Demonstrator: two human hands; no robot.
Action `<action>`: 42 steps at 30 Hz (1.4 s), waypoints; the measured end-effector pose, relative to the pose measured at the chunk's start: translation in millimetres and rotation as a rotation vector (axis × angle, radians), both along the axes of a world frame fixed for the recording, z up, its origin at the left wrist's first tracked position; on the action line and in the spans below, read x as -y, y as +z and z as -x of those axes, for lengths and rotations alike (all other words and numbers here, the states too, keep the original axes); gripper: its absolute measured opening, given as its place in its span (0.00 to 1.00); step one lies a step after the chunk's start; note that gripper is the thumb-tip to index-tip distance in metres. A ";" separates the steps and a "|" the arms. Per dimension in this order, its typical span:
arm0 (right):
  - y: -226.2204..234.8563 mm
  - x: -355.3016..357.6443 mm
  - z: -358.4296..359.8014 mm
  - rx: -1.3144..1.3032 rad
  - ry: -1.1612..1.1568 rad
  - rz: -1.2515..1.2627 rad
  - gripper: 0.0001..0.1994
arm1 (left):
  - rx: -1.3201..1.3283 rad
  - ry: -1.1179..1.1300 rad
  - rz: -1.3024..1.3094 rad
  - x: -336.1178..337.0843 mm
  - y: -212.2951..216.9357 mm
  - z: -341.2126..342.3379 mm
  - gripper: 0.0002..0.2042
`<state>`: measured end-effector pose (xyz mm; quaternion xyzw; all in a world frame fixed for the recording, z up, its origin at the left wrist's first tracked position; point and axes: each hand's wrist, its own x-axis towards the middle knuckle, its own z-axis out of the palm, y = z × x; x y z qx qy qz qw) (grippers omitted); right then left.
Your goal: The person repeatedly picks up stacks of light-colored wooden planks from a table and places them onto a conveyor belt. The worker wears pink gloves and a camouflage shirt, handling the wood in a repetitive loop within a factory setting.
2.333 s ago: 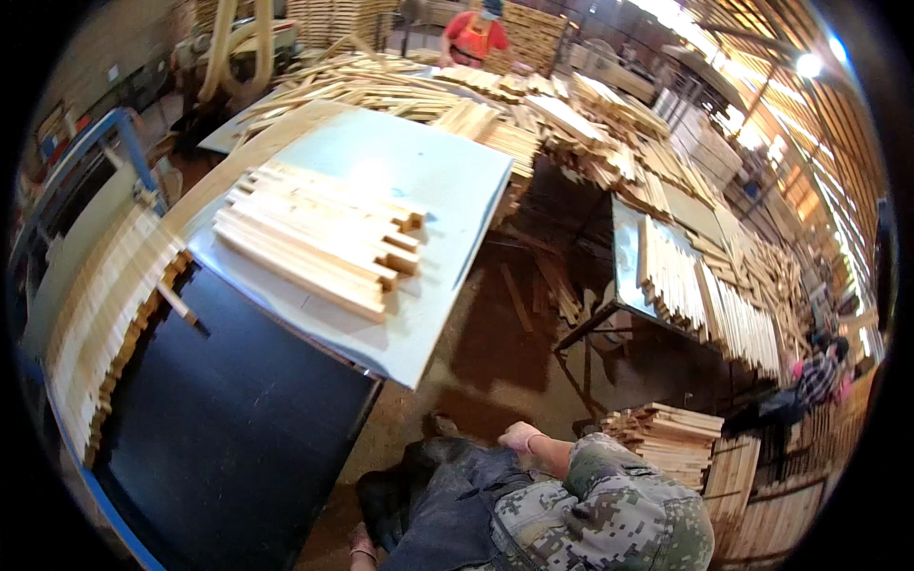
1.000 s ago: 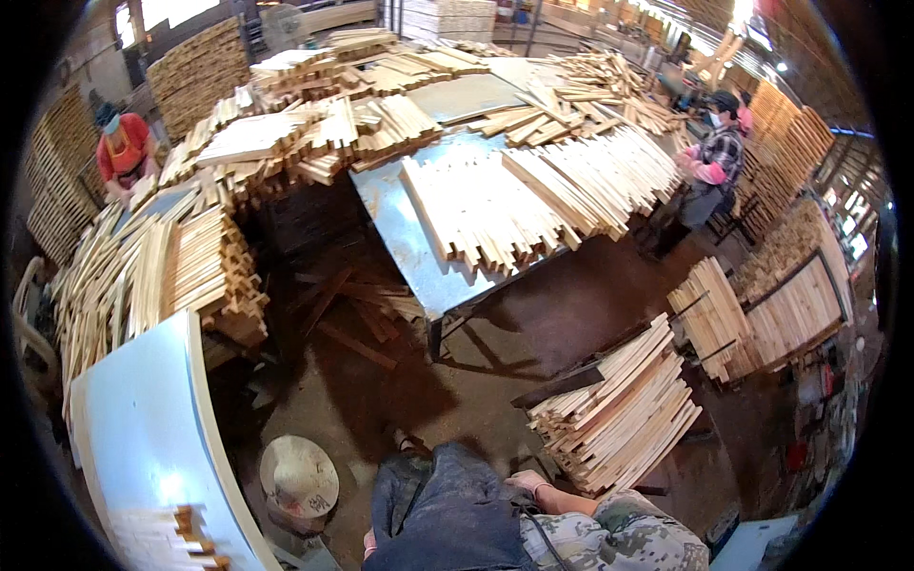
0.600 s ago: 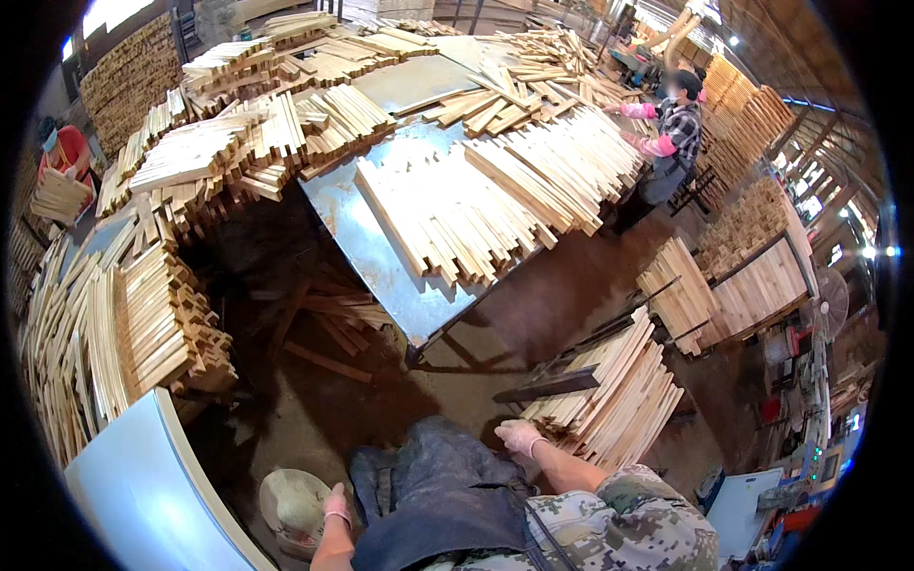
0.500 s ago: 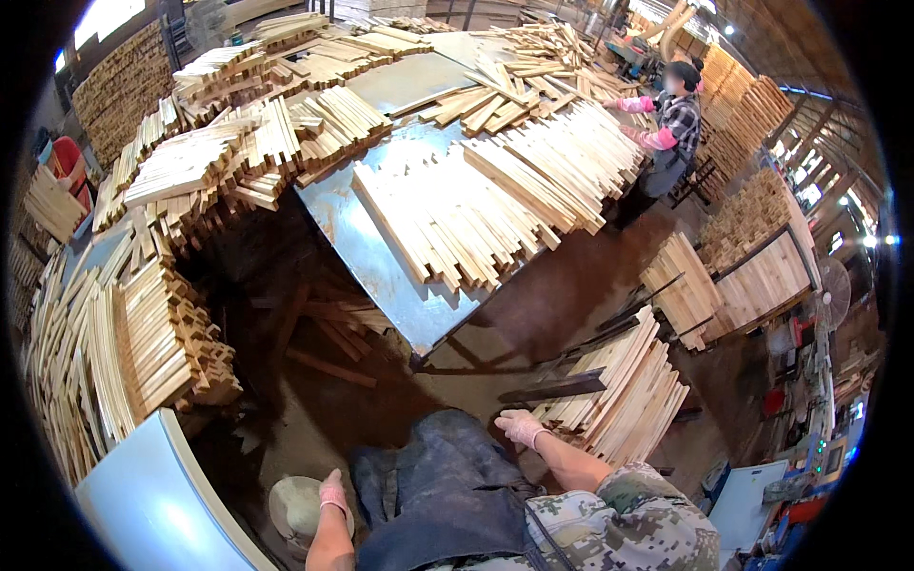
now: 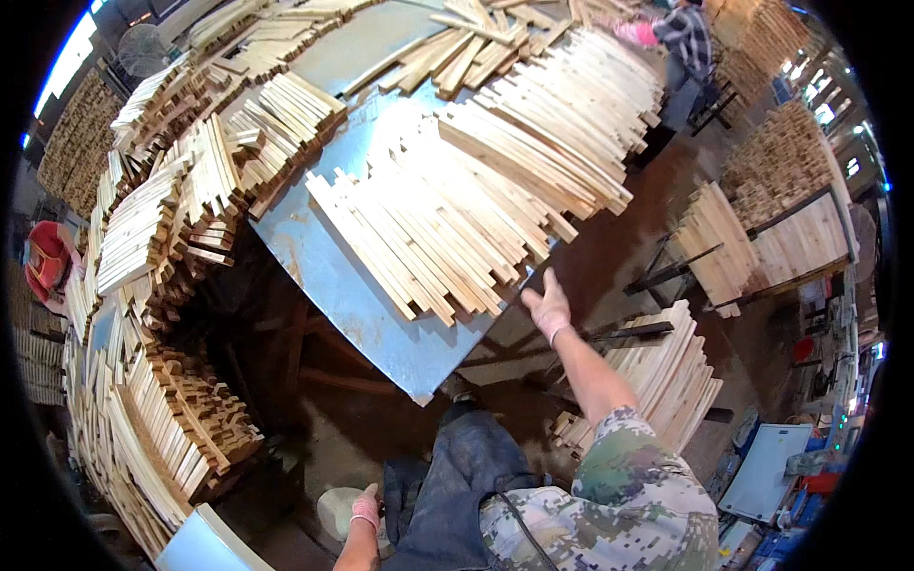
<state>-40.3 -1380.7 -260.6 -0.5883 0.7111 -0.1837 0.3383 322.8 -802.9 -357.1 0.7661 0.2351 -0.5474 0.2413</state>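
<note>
My right hand (image 5: pixel 549 306), in a pale pink glove, reaches forward with thumb and fingers apart. It is just short of the near right ends of a layer of pale wooden strips (image 5: pixel 424 224), and nothing is in it. These strips lie side by side on a blue metal table (image 5: pixel 319 285), their near ends uneven. Low at my left side hangs my gloved left hand (image 5: pixel 366 506), fingers loosely bent and seemingly holding nothing. Beside it, lower down, is a pale round object (image 5: pixel 337 514), partly hidden by the hand.
Stacked strips (image 5: pixel 186 419) stand at left, with more piles (image 5: pixel 143 228) behind. Right of my arm, strips (image 5: pixel 657 376) rest on a dark metal rack. A person in a checked shirt (image 5: pixel 684 38) stands by the table's far right end. Another strip stack (image 5: pixel 781 152) stands at right.
My right hand has moved forward and up from beside the racked strips toward the table's strips. I am closer to the table. The left hand still hangs low.
</note>
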 end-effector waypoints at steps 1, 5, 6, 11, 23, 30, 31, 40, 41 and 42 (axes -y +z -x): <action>5.5 27.2 1.8 0.012 -0.030 0.029 0.49 | -0.024 -0.037 -0.048 4.8 9.5 0.7 0.16; -26.3 122.4 13.7 0.011 -0.090 0.139 0.45 | 0.286 -0.361 0.099 63.7 -20.6 -49.4 0.23; -42.1 140.5 19.4 0.064 -0.086 0.122 0.43 | 0.389 -0.350 0.157 101.3 -12.1 -45.4 0.26; -63.2 144.2 13.2 0.200 -0.169 0.077 0.39 | 0.728 -0.506 0.345 327.8 61.0 -67.0 0.37; -68.0 168.9 -52.8 0.203 0.346 0.197 0.34 | 0.990 -1.179 0.258 518.3 12.5 -161.4 0.35; -83.4 202.4 -140.1 0.571 0.149 0.053 0.35 | 1.005 -0.897 0.336 554.6 2.0 -153.3 0.38; -89.0 202.5 -136.8 0.609 0.133 0.052 0.36 | 1.003 -0.897 0.341 551.5 -2.5 -152.4 0.37; -66.6 130.8 -105.4 0.776 0.024 -0.401 0.38 | 0.908 -0.815 0.491 471.2 -4.6 -120.6 0.38; -56.1 120.8 -107.0 0.765 0.015 -0.459 0.37 | 0.898 -0.737 0.527 446.1 -10.8 -111.0 0.38; -45.2 109.0 -103.2 0.747 -0.005 -0.510 0.36 | 0.695 -0.485 0.628 429.9 -4.8 -97.8 0.38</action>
